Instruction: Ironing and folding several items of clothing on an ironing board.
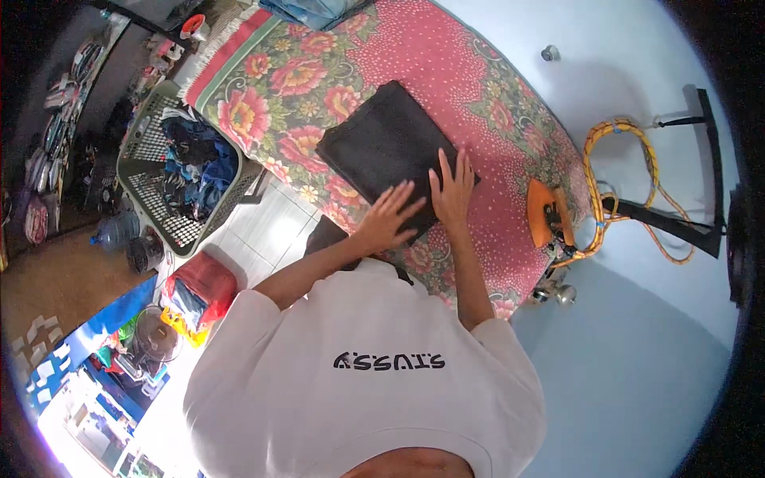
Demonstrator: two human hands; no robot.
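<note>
A folded black cloth item (385,140) lies flat on a pink floral blanket (299,71) that covers the surface before me. My left hand (391,218) rests palm down near its lower edge, fingers spread. Just right of it, my right hand (452,188) lies flat over the lower right corner of the black cloth, fingers slightly apart. Neither hand grips anything. An orange clothes iron (542,215) stands at the right of the blanket, close to a yellow patterned cord.
A green plastic laundry basket (140,161) holding dark clothes stands on the left. Folded denim (317,12) lies at the far edge. The coiled yellow cord (588,155) hangs beside the wall at right. A red bundle (206,281) sits on the floor, lower left.
</note>
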